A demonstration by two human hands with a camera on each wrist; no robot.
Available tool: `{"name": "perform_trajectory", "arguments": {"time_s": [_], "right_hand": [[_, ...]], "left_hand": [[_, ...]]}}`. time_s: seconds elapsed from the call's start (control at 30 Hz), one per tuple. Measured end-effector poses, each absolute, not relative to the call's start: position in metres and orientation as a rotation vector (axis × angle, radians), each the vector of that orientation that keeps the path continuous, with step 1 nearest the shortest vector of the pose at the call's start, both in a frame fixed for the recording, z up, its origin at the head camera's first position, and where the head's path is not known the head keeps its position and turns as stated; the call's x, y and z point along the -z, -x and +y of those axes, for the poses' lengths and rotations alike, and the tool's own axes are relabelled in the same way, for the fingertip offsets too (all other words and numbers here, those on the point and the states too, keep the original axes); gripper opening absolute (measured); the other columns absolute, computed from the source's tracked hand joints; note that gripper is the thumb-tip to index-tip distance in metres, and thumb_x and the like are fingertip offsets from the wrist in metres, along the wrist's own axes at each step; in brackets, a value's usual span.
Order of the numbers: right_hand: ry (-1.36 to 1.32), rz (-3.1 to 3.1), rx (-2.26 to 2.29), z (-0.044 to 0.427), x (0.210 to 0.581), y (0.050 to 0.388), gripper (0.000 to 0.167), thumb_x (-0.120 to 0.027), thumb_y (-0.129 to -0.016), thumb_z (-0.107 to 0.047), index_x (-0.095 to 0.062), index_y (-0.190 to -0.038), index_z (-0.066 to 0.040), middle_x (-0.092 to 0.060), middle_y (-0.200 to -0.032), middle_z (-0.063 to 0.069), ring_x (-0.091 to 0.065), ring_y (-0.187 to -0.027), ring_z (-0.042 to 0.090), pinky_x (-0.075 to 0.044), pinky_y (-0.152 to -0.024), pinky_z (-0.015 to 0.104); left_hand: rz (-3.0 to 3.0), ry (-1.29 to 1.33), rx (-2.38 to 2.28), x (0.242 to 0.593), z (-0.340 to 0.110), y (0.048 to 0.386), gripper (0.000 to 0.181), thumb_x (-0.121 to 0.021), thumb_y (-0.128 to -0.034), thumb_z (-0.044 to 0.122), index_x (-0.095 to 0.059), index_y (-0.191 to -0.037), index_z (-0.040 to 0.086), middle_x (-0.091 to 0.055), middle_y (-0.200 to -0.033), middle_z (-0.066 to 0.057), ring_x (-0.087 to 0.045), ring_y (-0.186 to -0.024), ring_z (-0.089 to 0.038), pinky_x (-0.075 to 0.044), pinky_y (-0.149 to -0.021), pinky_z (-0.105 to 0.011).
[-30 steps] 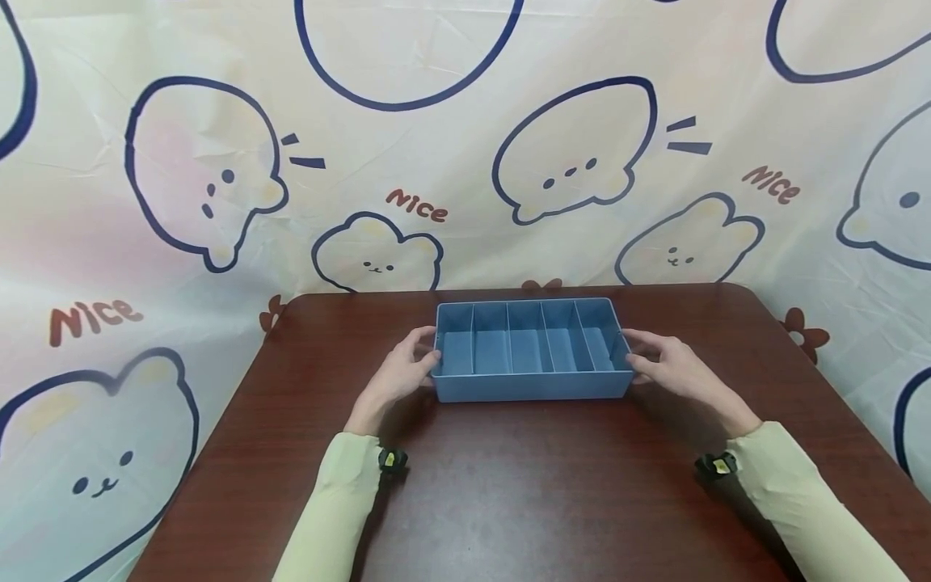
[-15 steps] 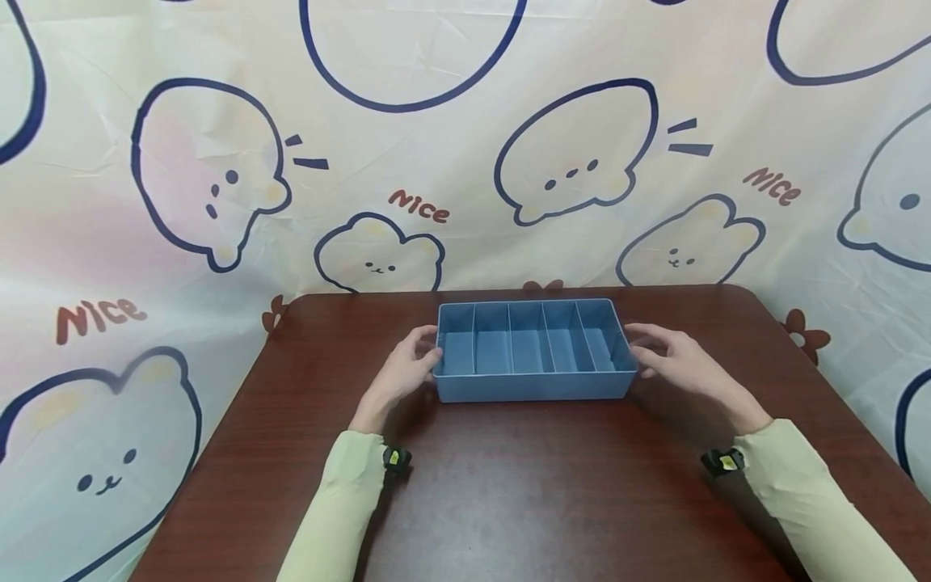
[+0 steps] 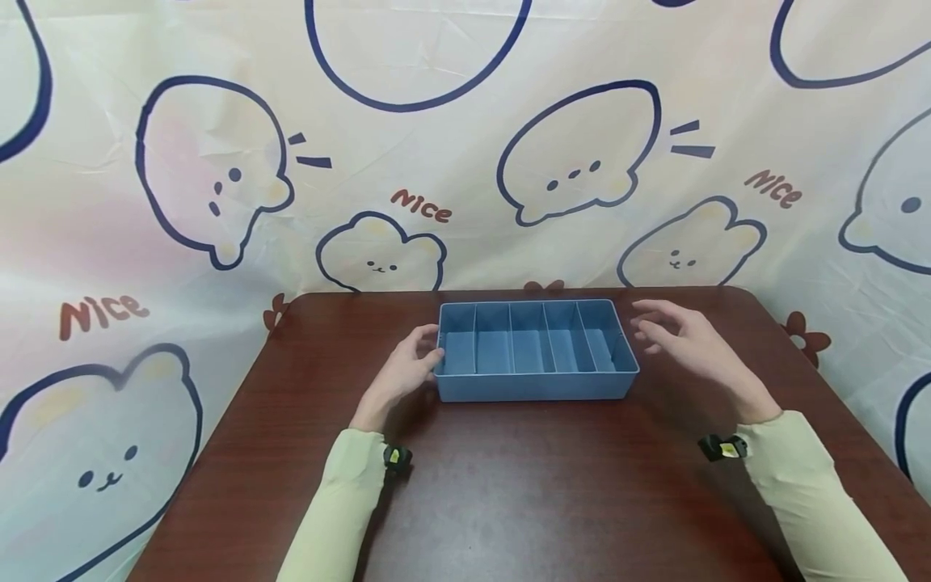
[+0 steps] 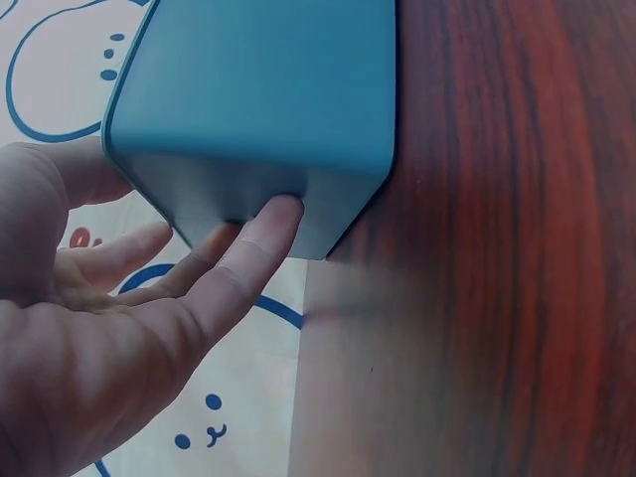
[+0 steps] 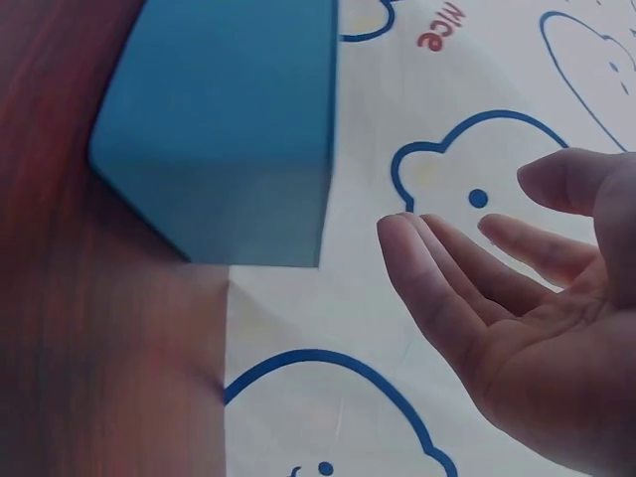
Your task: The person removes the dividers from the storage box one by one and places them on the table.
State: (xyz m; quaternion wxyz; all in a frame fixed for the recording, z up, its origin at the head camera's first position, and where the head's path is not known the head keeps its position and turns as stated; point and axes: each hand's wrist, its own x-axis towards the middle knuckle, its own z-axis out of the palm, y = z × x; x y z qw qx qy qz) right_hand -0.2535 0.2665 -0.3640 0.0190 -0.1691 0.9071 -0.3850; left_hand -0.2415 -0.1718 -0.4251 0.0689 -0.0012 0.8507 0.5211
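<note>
A blue-grey divided organizer box (image 3: pixel 538 386) sits on the table, its several side-by-side compartments holding nothing visible. At its left end, my left hand (image 3: pixel 398 373) grips the wall. The thumb laps the rim, and in the left wrist view fingertips (image 4: pixel 278 211) touch the outer face of the box (image 4: pixel 258 89). Off the right end, my right hand (image 3: pixel 687 343) hovers with loosely bent fingers, apart from the box. A gap between that hand (image 5: pixel 527 308) and the box (image 5: pixel 229 109) shows in the right wrist view.
The dark brown wooden table (image 3: pixel 502 485) extends around the box, its far edge close behind it. A pale cloth (image 3: pixel 465 162) with cartoon drawings hangs behind and along both sides.
My right hand has let go of the box's right end and moved off to the right. The left hand stays at the left end, and the box has barely shifted.
</note>
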Motion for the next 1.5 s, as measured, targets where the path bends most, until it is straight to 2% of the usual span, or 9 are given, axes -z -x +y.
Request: {"name": "perform_trajectory", "arguments": {"time_s": [0.2, 0.33, 0.47, 0.67, 0.87, 0.97, 1.17, 1.3, 1.5], "right_hand": [[0.526, 2.798, 1.273, 0.254, 0.363, 0.257, 0.052, -0.053, -0.099, -0.041, -0.046, -0.144, -0.016, -0.065, -0.127, 0.018, -0.071, -0.098, 0.03, -0.06, -0.084, 0.04], [0.517, 2.775, 1.301, 0.245, 0.365, 0.26, 0.052, -0.055, -0.099, -0.042, -0.047, -0.143, -0.015, -0.065, -0.126, 0.017, -0.072, -0.096, 0.025, -0.06, -0.08, 0.033], [0.509, 2.755, 1.332, 0.238, 0.367, 0.263, 0.051, -0.055, -0.099, -0.041, -0.047, -0.142, -0.015, -0.065, -0.126, 0.018, -0.072, -0.093, 0.021, -0.06, -0.077, 0.033], [0.501, 2.75, 1.321, 0.229, 0.371, 0.267, 0.052, -0.053, -0.1, -0.039, -0.045, -0.143, -0.012, -0.065, -0.124, 0.021, -0.071, -0.095, 0.03, -0.06, -0.074, 0.035], [0.509, 2.743, 1.301, 0.225, 0.382, 0.274, 0.051, -0.054, -0.1, -0.037, -0.046, -0.142, -0.012, -0.066, -0.122, 0.023, -0.07, -0.092, 0.037, -0.06, -0.074, 0.043], [0.511, 2.753, 1.289, 0.224, 0.386, 0.276, 0.049, -0.056, -0.099, -0.036, -0.047, -0.141, -0.011, -0.067, -0.118, 0.023, -0.072, -0.084, 0.034, -0.06, -0.073, 0.043], [0.493, 2.77, 1.25, 0.22, 0.391, 0.278, 0.049, -0.059, -0.098, -0.031, -0.048, -0.14, -0.01, -0.07, -0.106, 0.021, -0.069, -0.066, 0.021, -0.059, -0.066, 0.033], [0.462, 2.77, 1.221, 0.217, 0.395, 0.278, 0.048, -0.059, -0.098, -0.027, -0.048, -0.141, -0.009, -0.07, -0.103, 0.018, -0.069, -0.065, 0.02, -0.059, -0.064, 0.032], [0.441, 2.772, 1.175, 0.213, 0.401, 0.28, 0.049, -0.058, -0.097, -0.027, -0.047, -0.142, -0.009, -0.069, -0.105, 0.016, -0.068, -0.066, 0.019, -0.059, -0.065, 0.032]], "left_hand": [[2.55, 0.001, -1.57, 0.424, -0.171, 0.241, 0.053, -0.056, -0.0995, 0.023, -0.036, -0.149, 0.021, -0.048, -0.143, -0.014, -0.055, -0.125, -0.031, -0.058, -0.089, -0.042], [2.531, 0.0, -1.573, 0.424, -0.17, 0.241, 0.054, -0.056, -0.0993, 0.024, -0.035, -0.149, 0.022, -0.048, -0.144, -0.013, -0.055, -0.124, -0.031, -0.058, -0.089, -0.042], [2.521, 0.005, -1.578, 0.424, -0.17, 0.241, 0.054, -0.056, -0.0995, 0.023, -0.035, -0.149, 0.021, -0.047, -0.144, -0.013, -0.055, -0.124, -0.031, -0.058, -0.09, -0.043], [2.535, -0.002, -1.576, 0.423, -0.17, 0.242, 0.055, -0.056, -0.0992, 0.022, -0.035, -0.149, 0.02, -0.048, -0.142, -0.015, -0.056, -0.124, -0.032, -0.058, -0.089, -0.043], [2.546, 0.001, -1.56, 0.424, -0.171, 0.241, 0.054, -0.056, -0.0997, 0.023, -0.035, -0.15, 0.02, -0.048, -0.143, -0.014, -0.056, -0.123, -0.031, -0.058, -0.09, -0.043], [2.546, 0.007, -1.554, 0.423, -0.171, 0.241, 0.054, -0.056, -0.0997, 0.024, -0.034, -0.15, 0.02, -0.047, -0.144, -0.014, -0.056, -0.124, -0.031, -0.058, -0.09, -0.043], [2.556, -0.005, -1.552, 0.424, -0.17, 0.242, 0.054, -0.056, -0.0995, 0.023, -0.035, -0.15, 0.02, -0.047, -0.144, -0.015, -0.055, -0.125, -0.032, -0.058, -0.089, -0.044], [2.558, 0.005, -1.542, 0.424, -0.17, 0.242, 0.054, -0.056, -0.0994, 0.024, -0.035, -0.149, 0.021, -0.048, -0.143, -0.013, -0.055, -0.125, -0.032, -0.058, -0.09, -0.044], [2.562, 0.012, -1.541, 0.423, -0.169, 0.241, 0.055, -0.056, -0.0994, 0.023, -0.035, -0.15, 0.021, -0.048, -0.143, -0.014, -0.056, -0.125, -0.032, -0.058, -0.089, -0.043]]}}
